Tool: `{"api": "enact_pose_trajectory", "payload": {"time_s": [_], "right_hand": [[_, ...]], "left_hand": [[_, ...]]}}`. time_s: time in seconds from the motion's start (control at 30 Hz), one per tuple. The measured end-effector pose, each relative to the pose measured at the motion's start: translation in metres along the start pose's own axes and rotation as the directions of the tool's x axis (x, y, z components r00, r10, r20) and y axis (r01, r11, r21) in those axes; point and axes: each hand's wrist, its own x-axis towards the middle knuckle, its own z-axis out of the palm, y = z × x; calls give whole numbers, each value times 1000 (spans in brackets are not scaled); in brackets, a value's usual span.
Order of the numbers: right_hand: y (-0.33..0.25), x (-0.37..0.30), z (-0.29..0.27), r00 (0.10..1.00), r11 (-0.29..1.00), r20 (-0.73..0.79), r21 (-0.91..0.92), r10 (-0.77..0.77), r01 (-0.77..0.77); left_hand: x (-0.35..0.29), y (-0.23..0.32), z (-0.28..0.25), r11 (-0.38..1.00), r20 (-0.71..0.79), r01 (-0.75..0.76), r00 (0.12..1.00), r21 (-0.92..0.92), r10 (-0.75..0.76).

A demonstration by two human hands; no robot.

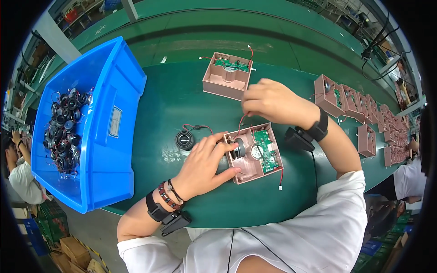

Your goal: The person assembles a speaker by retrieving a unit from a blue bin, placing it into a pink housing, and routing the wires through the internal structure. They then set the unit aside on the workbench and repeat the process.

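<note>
An open pink plastic housing (248, 174) lies on the bench in front of me, with a green circuit board (268, 150) along its right side. A small round black speaker (237, 149) sits on edge inside, near the left wall. My left hand (207, 161) grips the housing from the left, a finger on the speaker and the thumb over the near side. Above the far wall, my right hand (268, 99) is closed in a pinch on a thin red wire (241, 120) rising from the housing. Its fingertips are partly hidden.
A loose black speaker (185, 140) with a red wire lies left of my left hand. A blue bin (111, 136) at the left holds many speakers. Another pink housing (223, 88) stands beyond; more housings (330, 98) line the right. Other people are at both edges.
</note>
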Motion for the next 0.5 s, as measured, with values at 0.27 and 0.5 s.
{"api": "enact_pose_trajectory", "payload": {"time_s": [0.27, 0.5], "right_hand": [[-42, -31, 4, 960, 975, -182, -21, 213, -221], [-55, -41, 5, 877, 972, -424, 155, 227, -177]], "left_hand": [[19, 5, -10, 999, -81, -33, 996, 4, 33], [63, 27, -3, 987, -231, -140, 960, 82, 156]]}}
